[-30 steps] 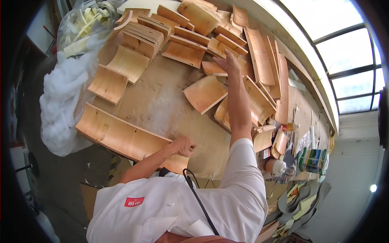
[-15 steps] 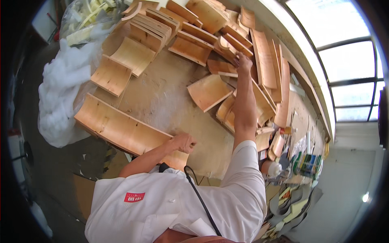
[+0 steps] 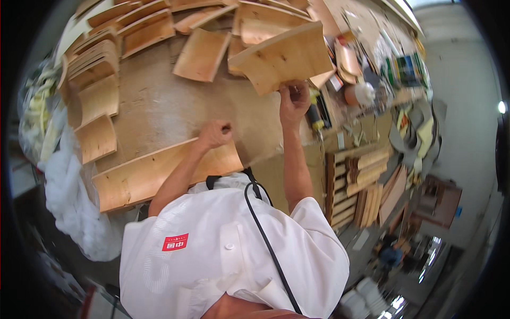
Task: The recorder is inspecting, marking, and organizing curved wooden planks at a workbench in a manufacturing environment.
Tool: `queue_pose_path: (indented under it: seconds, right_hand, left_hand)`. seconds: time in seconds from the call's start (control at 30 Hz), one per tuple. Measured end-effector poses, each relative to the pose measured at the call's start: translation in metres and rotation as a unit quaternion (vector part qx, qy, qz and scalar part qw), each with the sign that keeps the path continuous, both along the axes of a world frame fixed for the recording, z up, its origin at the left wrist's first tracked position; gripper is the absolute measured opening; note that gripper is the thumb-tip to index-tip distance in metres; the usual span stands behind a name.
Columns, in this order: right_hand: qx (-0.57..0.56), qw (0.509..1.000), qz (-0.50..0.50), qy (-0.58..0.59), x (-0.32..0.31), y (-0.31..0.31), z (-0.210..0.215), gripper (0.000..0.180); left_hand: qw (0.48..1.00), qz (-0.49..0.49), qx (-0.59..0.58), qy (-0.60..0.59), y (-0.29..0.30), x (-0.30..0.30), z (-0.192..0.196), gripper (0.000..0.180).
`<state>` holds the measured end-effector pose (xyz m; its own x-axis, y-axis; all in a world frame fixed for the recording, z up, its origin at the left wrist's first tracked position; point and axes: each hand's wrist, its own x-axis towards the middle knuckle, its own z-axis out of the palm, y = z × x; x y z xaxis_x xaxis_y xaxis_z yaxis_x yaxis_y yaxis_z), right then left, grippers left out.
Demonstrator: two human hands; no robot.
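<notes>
The right hand pinches the lower edge of a curved plywood panel, lifted clear above the workbench middle. The left hand, loosely curled and holding nothing, rests on a long curved plywood piece along the bench's near edge.

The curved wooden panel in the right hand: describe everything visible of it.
The curved wooden panel is a pale, plywood-like sheet, roughly rectangular, bowed along its length, with grain and a few knots showing. The right hand pinches its lower edge and holds it raised above the workbench, tilted, in front of other curved pieces.
</notes>
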<state>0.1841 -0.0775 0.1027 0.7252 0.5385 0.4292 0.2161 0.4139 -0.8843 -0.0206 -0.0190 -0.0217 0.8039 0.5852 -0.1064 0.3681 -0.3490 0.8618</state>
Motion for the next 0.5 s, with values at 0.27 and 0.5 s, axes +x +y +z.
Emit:
queue_pose_path:
  seconds: [0.27,0.5]
  right_hand:
    - [-0.074,0.989,-0.087,0.097,-0.040,-0.135,-0.034,0.020]
    - [-0.330,0.894,-0.173,0.250,-0.058,-0.174,-0.107,0.046]
  left_hand:
    - [1.000,-0.006,-0.002,-0.013,0.007,-0.003,-0.014,0.029]
    - [1.000,-0.020,-0.014,0.019,0.009,-0.001,0.001,0.029]
